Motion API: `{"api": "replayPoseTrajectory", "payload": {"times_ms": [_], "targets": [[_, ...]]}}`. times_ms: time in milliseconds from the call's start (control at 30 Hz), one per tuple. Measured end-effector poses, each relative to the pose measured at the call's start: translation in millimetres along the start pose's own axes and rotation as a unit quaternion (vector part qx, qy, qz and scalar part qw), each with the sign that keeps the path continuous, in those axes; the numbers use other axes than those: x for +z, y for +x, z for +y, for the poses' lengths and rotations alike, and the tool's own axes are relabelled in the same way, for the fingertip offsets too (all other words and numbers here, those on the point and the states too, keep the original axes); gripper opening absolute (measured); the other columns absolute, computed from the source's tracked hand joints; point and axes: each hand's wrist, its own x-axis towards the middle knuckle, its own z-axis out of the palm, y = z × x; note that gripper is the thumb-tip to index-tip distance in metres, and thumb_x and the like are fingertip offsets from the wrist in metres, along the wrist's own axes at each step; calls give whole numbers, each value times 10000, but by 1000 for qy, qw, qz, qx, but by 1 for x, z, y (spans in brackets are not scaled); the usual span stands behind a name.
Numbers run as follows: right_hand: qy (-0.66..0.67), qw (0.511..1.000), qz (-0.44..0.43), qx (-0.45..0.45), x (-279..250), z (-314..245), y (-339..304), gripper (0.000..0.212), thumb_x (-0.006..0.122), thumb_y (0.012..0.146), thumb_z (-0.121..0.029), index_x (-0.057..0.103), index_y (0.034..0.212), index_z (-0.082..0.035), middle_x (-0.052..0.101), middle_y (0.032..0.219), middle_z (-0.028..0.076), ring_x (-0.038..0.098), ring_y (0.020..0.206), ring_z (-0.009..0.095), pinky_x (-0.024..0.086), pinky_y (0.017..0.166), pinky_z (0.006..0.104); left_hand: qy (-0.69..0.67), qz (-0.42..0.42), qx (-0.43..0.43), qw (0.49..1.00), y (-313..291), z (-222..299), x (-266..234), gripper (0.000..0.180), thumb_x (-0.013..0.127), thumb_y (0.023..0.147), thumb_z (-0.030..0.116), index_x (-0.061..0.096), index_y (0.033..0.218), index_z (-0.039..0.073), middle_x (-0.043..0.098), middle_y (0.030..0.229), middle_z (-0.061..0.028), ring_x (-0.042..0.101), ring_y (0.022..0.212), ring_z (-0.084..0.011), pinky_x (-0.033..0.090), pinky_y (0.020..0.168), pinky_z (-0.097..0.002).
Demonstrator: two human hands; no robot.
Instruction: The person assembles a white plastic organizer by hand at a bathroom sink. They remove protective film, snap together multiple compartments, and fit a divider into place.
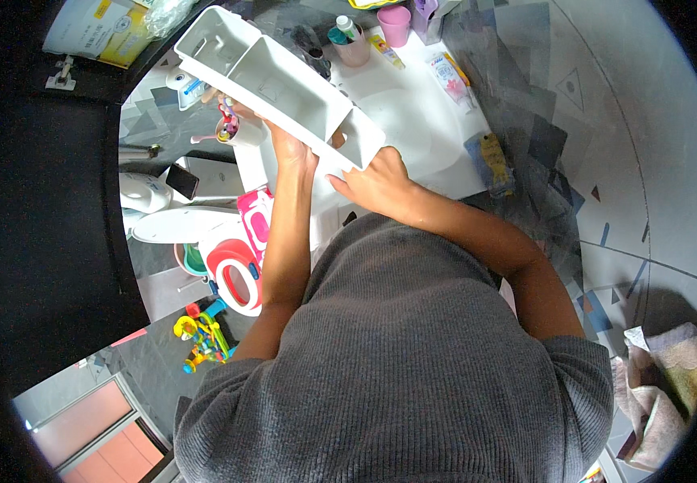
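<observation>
A long white plastic organizer box (pixel 304 80), split into compartments, is held tilted over the white sink (pixel 397 121). My left hand (pixel 288 147) grips it from underneath along its near side, and most of those fingers are hidden behind the box. At the box's lower right end my right hand (pixel 382 179) holds the end wall. Its thumb points left below the rim, and the other fingers are largely out of sight. A bit of finger shows through an opening in the small end compartment. No loose objects show inside the box.
Along the sink's far edge stand a pink cup (pixel 394 26), a cup with tubes (pixel 352 50) and a squeeze tube (pixel 386 51). A white-pink pack (pixel 449 79) lies right. Toothbrushes in a holder (pixel 231 129), a phone (pixel 182 182), a toilet (pixel 175 224) and colourful toys (pixel 203 336) are left.
</observation>
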Motion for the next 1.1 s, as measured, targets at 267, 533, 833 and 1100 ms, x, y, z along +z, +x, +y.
{"api": "replayPoseTrajectory", "payload": {"times_ms": [267, 533, 833, 1100], "targets": [[4, 999, -43, -28, -9, 5, 3, 533, 639, 768, -298, 488, 1188, -7, 584, 537, 109, 590, 476, 293, 454, 441, 391, -126, -60, -61, 988, 9, -13, -24, 503, 444, 891, 481, 469, 1159, 56, 570, 1049, -93, 580, 937, -249, 516, 766, -380], [52, 997, -33, -56, -10, 13, 11, 448, 654, 752, -320, 538, 1049, -5, 604, 577, 122, 612, 543, 306, 453, 508, 408, -206, -74, -86, 972, 12, -20, -34, 352, 471, 886, 350, 528, 1057, 47, 569, 984, -102, 558, 903, -261, 483, 806, -391], [61, 998, -10, -25, -5, 7, 10, 343, 638, 762, -311, 612, 852, 19, 606, 600, 149, 616, 557, 297, 462, 511, 410, -159, -47, -65, 984, 6, -16, -22, 386, 484, 894, 354, 544, 1080, 21, 611, 963, -116, 602, 842, -253, 517, 708, -371], [49, 999, -19, -6, -12, 5, 6, 422, 622, 784, -313, 556, 1034, 21, 591, 534, 133, 590, 453, 306, 449, 444, 405, -169, -27, -60, 983, 13, -21, -29, 372, 468, 893, 359, 543, 1070, 40, 603, 966, -102, 596, 857, -247, 533, 665, -383]]}}
